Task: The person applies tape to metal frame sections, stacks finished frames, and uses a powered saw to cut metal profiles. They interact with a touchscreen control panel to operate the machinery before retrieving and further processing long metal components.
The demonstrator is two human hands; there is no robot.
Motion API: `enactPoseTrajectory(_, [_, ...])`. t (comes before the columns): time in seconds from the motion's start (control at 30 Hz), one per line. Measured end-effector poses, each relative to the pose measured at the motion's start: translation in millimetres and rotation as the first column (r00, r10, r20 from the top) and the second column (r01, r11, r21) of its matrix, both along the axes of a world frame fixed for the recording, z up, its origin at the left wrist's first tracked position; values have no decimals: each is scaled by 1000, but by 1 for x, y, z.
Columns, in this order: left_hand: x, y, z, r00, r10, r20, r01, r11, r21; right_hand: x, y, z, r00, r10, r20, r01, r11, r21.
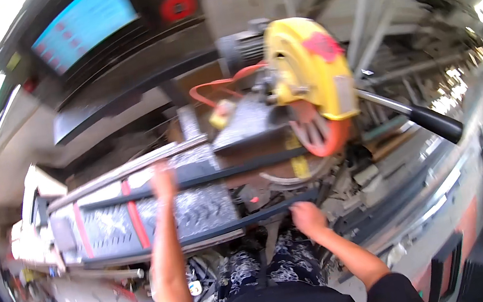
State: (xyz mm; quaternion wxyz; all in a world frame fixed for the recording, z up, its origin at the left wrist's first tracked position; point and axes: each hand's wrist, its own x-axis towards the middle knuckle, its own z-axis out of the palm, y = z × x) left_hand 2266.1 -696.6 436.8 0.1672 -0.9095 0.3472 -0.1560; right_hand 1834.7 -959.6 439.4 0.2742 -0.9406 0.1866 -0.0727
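A yellow-hooded cut-off saw (312,70) with an orange-red lower guard stands ahead of me, right of the middle. My left hand (163,181) is over the far dark metal bar (232,170), which runs across the perforated metal bed toward the saw. Motion smears its fingers, so their grip is unclear. Along the bed's near edge lies a second dark bar, the near dark metal bar (252,217). My right hand (309,219) is at that bar's right end, its fingers curled and closed on it.
A long lever with a black grip (436,123) sticks out right from the saw. A control screen (84,25) and a red round button (179,7) are at upper left. Long metal profiles (409,213) lie to the right. A pale rail (125,172) borders the bed's far side.
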Motion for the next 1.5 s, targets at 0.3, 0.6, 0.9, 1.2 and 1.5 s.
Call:
enactPoseTrajectory(0.3, [-122, -85, -62, 899, -136, -417, -48, 915, -401, -121, 30, -4, 965, -139, -221, 153, 987, 48])
enactPoseTrajectory(0.6, [-128, -56, -40, 596, -370, -713, 282, 927, -246, -28, 52, 61, 995, -91, -38, 94, 992, 82])
enactPoseTrajectory(0.9, [-249, -83, 81, 143, -538, -831, 513, 758, -402, -26, 56, 121, 982, -41, -182, 27, 997, -79])
enactPoseTrajectory(1.2, [-271, -25, 140, 369, -162, -915, 702, 694, 161, -197, 147, 42, 903, -280, -326, 319, 945, 71])
enactPoseTrajectory(1.5, [-415, -21, 130, 232, -668, -707, 938, 346, -19, -377, 280, 19, 718, -454, -528, 637, 735, 233])
